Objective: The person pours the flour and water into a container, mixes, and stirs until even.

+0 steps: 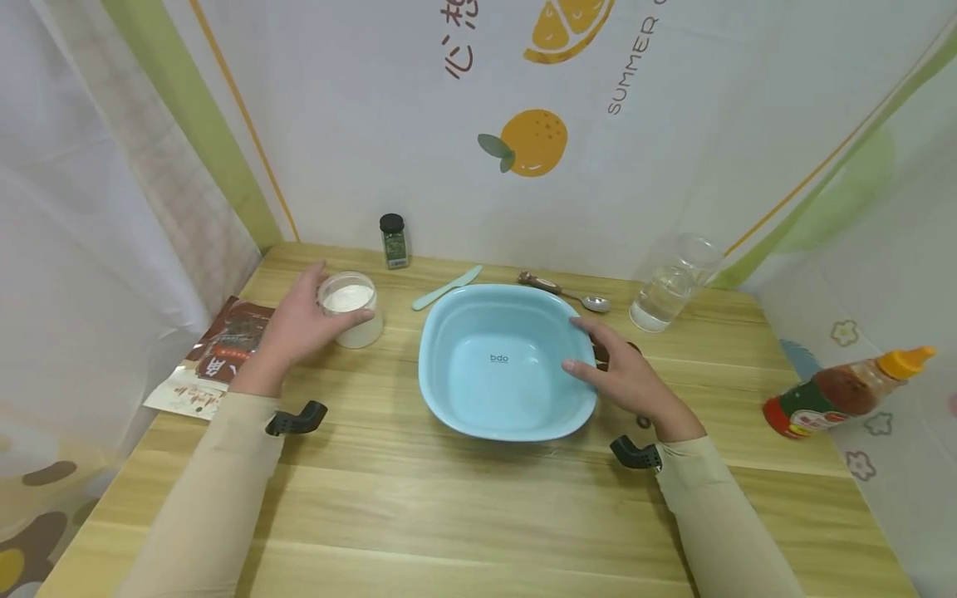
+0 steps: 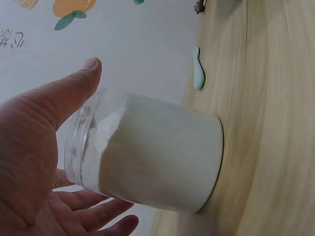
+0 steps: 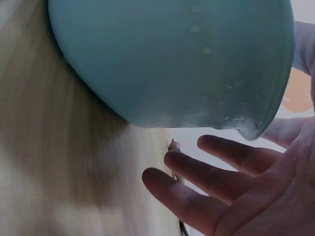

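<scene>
A clear jar of white powder point(image 1: 360, 330) stands lidless on the table. My left hand point(image 1: 302, 326) is spread around its top; in the left wrist view the thumb point(image 2: 74, 91) extends along one side of the rim, and the loosely extended fingers point(image 2: 106, 214) show on the other. A light blue basin point(image 1: 497, 399) marked "bdo" sits at the middle of the table. At its right rim is my right hand point(image 1: 624, 378), thumb over the inside and fingers outside. The right wrist view shows those fingers point(image 3: 192, 196) extended and apart beside the basin's wall point(image 3: 167, 73).
Behind the basin lie a pale green knife point(image 1: 447, 288) and a spoon point(image 1: 566, 292). A dark-capped green jar point(image 1: 395, 242) stands at the back. A glass of clear liquid point(image 1: 658, 301) and a red sauce bottle point(image 1: 830, 401) are to the right, a brown packet point(image 1: 232, 340) left.
</scene>
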`<state>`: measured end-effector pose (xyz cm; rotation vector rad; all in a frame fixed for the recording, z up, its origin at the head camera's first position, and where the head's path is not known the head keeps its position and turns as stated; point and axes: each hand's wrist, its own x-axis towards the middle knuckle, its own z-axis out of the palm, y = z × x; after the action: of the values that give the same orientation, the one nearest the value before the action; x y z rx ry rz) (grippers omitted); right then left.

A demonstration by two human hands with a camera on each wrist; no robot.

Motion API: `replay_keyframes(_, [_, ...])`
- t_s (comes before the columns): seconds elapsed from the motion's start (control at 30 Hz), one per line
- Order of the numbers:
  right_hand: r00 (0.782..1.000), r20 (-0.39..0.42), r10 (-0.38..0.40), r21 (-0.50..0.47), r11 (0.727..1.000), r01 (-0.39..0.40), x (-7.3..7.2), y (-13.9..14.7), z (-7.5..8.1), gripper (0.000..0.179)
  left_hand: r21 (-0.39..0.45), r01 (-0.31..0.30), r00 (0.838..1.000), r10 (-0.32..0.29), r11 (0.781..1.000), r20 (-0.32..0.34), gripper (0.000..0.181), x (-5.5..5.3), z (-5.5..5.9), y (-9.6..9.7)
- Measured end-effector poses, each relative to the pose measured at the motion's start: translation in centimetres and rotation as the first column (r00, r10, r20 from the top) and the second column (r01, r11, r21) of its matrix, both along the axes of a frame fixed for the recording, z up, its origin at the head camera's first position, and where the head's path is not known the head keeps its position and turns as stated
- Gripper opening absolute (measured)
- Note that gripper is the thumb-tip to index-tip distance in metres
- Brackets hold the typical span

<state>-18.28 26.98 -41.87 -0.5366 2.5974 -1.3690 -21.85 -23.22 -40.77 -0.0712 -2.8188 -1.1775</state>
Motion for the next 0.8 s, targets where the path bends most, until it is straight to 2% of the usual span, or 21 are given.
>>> replay_keyframes(0.13, [1.000, 0.002, 0.019, -0.022, 1.000, -0.019, -0.1, 0.1, -0.2, 0.077, 0.023, 0.024, 1.000, -0.024, 0.999, 0.014, 0.127, -0.3, -0.5, -0.6])
replay_keyframes(0.37, [0.999, 0.003, 0.048, -0.058, 0.997, -0.047, -0.2, 0.2, -0.7, 0.078, 0.044, 0.086, 0.996, -0.086, 0.995, -0.008, 0.104, -0.6, -1.2, -1.1])
replay_keyframes(0.63, [0.998, 0.016, 0.056, -0.100, 0.994, -0.054, -0.3, 0.4, -1.3, 0.079, 0.084, 0.077, 0.997, -0.077, 0.994, -0.002, 0.102, -0.8, -2.0, -1.2])
replay_keyframes(0.8, [0.999, 0.008, 0.046, -0.078, 0.996, -0.045, -0.4, 0.6, -1.7, 0.079, 0.103, 0.054, 0.998, -0.056, 0.993, 0.018, 0.108, -0.9, -2.4, -1.0])
